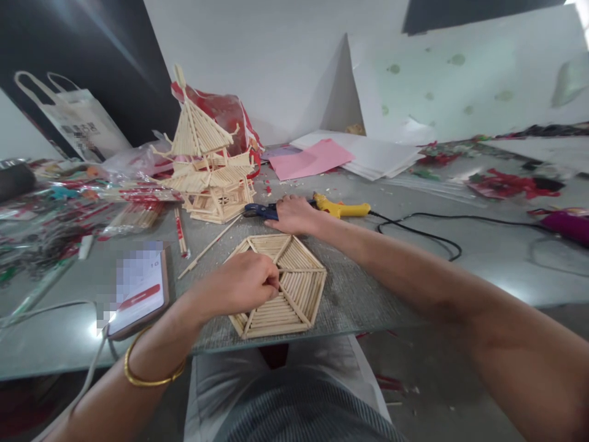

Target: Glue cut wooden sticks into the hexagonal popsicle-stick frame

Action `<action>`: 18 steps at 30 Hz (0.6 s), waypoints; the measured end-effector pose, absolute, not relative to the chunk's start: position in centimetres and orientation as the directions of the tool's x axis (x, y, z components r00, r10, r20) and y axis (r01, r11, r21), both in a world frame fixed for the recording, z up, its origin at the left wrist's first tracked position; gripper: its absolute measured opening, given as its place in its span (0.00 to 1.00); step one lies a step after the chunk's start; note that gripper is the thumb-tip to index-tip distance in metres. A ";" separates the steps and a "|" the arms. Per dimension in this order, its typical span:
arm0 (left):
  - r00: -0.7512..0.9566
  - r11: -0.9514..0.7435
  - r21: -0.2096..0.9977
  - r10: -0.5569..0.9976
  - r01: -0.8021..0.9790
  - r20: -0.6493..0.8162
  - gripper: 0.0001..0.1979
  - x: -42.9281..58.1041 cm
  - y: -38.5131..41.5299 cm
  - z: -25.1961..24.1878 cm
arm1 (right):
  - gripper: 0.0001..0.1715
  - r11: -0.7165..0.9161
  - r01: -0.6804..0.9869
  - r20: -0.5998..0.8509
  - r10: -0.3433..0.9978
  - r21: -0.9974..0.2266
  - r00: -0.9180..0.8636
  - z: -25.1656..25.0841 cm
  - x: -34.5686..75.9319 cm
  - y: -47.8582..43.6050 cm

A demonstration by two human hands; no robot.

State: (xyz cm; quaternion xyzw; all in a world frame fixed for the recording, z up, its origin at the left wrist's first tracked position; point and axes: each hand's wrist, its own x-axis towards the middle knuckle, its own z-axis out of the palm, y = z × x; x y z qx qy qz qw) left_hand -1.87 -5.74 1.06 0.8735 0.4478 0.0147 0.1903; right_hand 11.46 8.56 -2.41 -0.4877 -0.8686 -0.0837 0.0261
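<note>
An eight-sided panel of pale wooden sticks point(301, 288) lies flat near the table's front edge, its sticks laid in wedges between spokes. My left hand point(246, 282) is over its left half, fingers curled in a pinch near the centre; whatever is between them is hidden. Beyond the panel, my right hand point(294, 213) reaches across and closes over a blue-handled cutting tool point(261, 211), covering much of it. Just right of that hand rests a yellow glue gun point(345, 209) with a black cord. A single thin stick point(209, 248) lies left of the panel.
A tiered stick pagoda point(207, 166) stands behind the panel. At left are a phone point(140, 291) with a cable, and plastic-wrapped bundles point(133, 218). Pink paper point(310, 159) and white sheets point(368, 150) lie at the back. A purple object point(568, 226) is at far right.
</note>
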 end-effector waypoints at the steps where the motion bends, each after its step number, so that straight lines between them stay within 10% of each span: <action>1: 0.601 -0.524 0.360 0.786 0.772 -0.147 0.09 -2.0 -5.7 1.0 | 0.37 0.510 0.852 0.124 0.844 0.119 -0.522 -2.4 11.5 8.6; 9: 0.491 -0.303 0.720 0.869 0.625 -0.060 0.08 -2.8 -4.5 1.3 | 0.36 0.548 0.823 0.124 0.816 0.149 -0.565 -2.2 11.7 8.9; 13: 0.288 -0.065 0.988 0.957 0.138 0.023 0.08 -2.2 -3.3 1.7 | 0.34 0.528 0.843 0.157 0.828 0.104 -0.538 -1.1 12.0 8.9; 18: 0.201 0.120 0.924 0.978 -0.364 -0.047 0.13 -1.0 -1.8 2.2 | 0.33 0.454 0.886 0.122 0.888 -0.089 -0.443 1.4 12.3 8.1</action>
